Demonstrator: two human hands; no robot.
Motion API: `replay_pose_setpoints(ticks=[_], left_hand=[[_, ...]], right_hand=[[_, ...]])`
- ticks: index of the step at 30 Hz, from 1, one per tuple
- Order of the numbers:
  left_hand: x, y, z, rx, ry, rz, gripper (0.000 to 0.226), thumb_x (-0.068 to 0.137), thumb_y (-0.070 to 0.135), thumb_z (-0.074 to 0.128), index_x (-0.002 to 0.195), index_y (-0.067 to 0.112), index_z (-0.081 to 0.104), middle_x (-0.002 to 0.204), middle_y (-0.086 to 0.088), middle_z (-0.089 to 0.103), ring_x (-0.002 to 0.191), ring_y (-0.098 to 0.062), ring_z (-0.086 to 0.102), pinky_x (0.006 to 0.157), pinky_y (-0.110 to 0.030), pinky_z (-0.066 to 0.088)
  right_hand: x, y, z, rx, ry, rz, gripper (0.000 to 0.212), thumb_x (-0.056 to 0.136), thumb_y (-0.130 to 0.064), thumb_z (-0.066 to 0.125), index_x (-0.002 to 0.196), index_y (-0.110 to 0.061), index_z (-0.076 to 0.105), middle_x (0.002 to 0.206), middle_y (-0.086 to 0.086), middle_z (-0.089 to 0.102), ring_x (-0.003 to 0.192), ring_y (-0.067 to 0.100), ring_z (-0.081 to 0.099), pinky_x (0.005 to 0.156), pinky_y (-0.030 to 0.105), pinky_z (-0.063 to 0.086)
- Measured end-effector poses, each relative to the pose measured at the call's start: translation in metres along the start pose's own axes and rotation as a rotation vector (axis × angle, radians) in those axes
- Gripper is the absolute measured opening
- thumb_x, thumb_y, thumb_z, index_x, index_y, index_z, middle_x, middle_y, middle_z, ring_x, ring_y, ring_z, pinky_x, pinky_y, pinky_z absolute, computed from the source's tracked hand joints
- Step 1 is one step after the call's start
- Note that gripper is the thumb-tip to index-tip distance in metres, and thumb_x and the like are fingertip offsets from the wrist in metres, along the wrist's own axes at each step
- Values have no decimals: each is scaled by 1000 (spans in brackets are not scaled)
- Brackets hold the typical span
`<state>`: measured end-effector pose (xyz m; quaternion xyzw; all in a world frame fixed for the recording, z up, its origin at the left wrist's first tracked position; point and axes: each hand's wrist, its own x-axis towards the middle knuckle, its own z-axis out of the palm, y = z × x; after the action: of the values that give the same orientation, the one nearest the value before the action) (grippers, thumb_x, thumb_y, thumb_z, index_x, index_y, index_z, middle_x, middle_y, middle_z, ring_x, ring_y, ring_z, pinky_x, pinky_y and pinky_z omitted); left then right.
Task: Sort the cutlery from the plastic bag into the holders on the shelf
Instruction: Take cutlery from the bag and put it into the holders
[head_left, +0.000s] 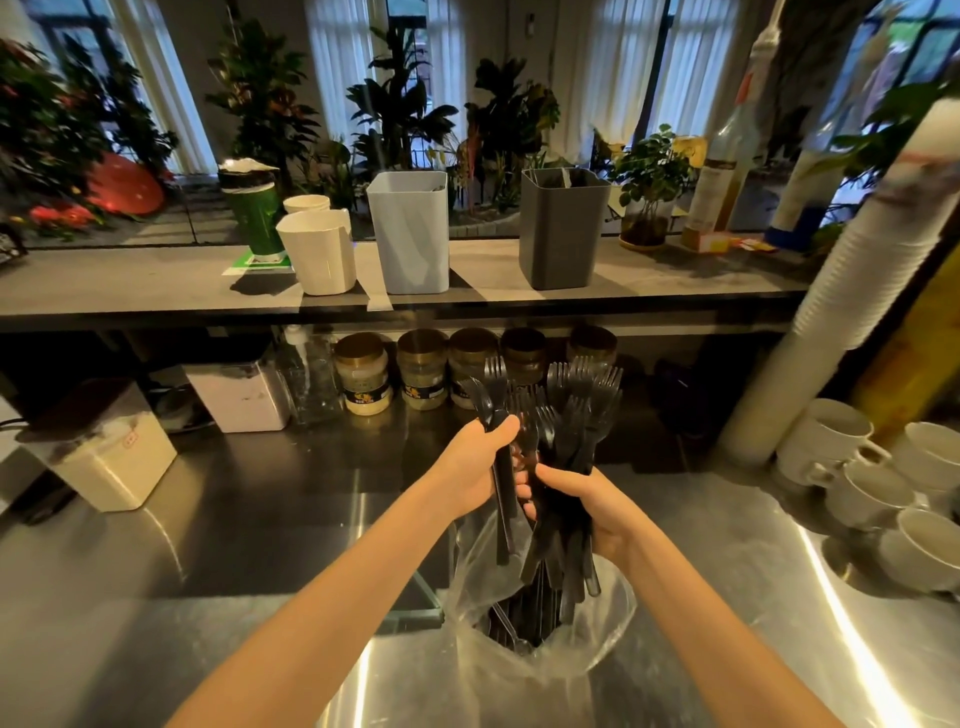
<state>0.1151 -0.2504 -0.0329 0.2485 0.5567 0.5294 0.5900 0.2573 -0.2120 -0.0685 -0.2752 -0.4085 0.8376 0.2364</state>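
A clear plastic bag (540, 660) stands open on the steel counter, with black plastic cutlery still inside it. Above the bag my right hand (592, 509) grips a thick bunch of black forks (582, 410), tines up. My left hand (475, 467) holds a few black pieces (493, 395), a fork and what looks like a spoon, beside that bunch. On the shelf above stand three holders: a white one (319, 254), a light blue one (410, 234) and a dark grey one (561, 234).
A green cup (254, 213) stands left of the white holder; a potted plant (649, 192) and bottles stand at the shelf's right. Under the shelf sit several jars (421, 369) and white tubs (111, 457). White mugs (872, 483) and a tall cup stack (852, 280) crowd the right.
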Motion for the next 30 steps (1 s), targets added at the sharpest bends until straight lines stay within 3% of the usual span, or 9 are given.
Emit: replay_pose_setpoints(ticks=[3, 6, 11, 13, 17, 21, 25, 26, 30], left_hand=[[1, -2, -5, -44, -49, 37, 19, 101, 20, 40, 106, 11, 55, 90, -12, 61, 73, -23, 59, 58, -33, 54], [-1, -4, -8, -117, -96, 37, 26, 102, 19, 38, 117, 7, 54, 81, -8, 54, 60, -19, 59, 52, -32, 54], [1, -7, -7, -153, -91, 35, 33, 101, 22, 40, 128, 4, 47, 97, -17, 49, 57, -22, 53, 52, -34, 52], [1, -9, -5, -113, -70, 58, 28, 101, 20, 40, 122, 5, 50, 90, -16, 52, 56, -20, 51, 50, -31, 51], [3, -14, -6, -83, -64, 54, 19, 100, 22, 43, 103, 5, 51, 69, -6, 47, 53, -19, 49, 50, -34, 51], [3, -17, -5, -66, -16, 39, 27, 95, 30, 50, 89, 5, 47, 58, -3, 44, 46, -16, 48, 47, -32, 49], [4, -20, -2, 16, 48, 30, 64, 84, 48, 57, 124, 1, 42, 57, -1, 45, 45, -11, 49, 45, -28, 48], [5, -21, -3, 67, 50, 40, 63, 83, 47, 59, 123, 1, 45, 62, -2, 48, 48, -12, 50, 45, -27, 49], [4, -22, -4, 169, 47, 95, 19, 82, 25, 71, 94, 14, 62, 84, -5, 66, 66, -17, 61, 49, -27, 47]], right_hand=[[0, 2, -2, 83, 23, -7, 29, 83, -6, 56, 110, 0, 63, 84, 12, 72, 72, 18, 71, 62, 28, 59], [0, 2, -4, 155, 22, 26, 40, 76, -9, 57, 114, 4, 59, 79, 10, 71, 66, 17, 70, 59, 28, 59], [4, 2, -6, 154, 18, -7, 31, 81, -5, 56, 111, 4, 60, 79, 11, 71, 66, 17, 70, 59, 28, 59], [5, 2, -6, 84, 22, -32, 21, 88, -4, 52, 105, 1, 63, 79, 10, 70, 67, 17, 69, 61, 28, 58], [5, 2, -5, 27, -7, -26, 21, 89, -7, 53, 105, -2, 65, 81, 10, 68, 68, 17, 66, 65, 29, 57], [5, 4, -5, 26, -5, -45, 18, 91, -5, 51, 98, -4, 68, 77, 10, 68, 65, 17, 67, 64, 29, 58], [6, 6, -4, -123, 39, -61, 18, 88, -8, 58, 103, -3, 67, 85, 12, 69, 77, 21, 67, 74, 34, 57], [6, 6, -3, -163, 53, -61, 19, 87, -8, 60, 104, -3, 67, 86, 12, 69, 79, 22, 67, 74, 35, 56], [6, 9, -2, -310, 104, -67, 18, 85, -8, 65, 103, -3, 67, 89, 12, 71, 82, 23, 70, 70, 31, 56]])
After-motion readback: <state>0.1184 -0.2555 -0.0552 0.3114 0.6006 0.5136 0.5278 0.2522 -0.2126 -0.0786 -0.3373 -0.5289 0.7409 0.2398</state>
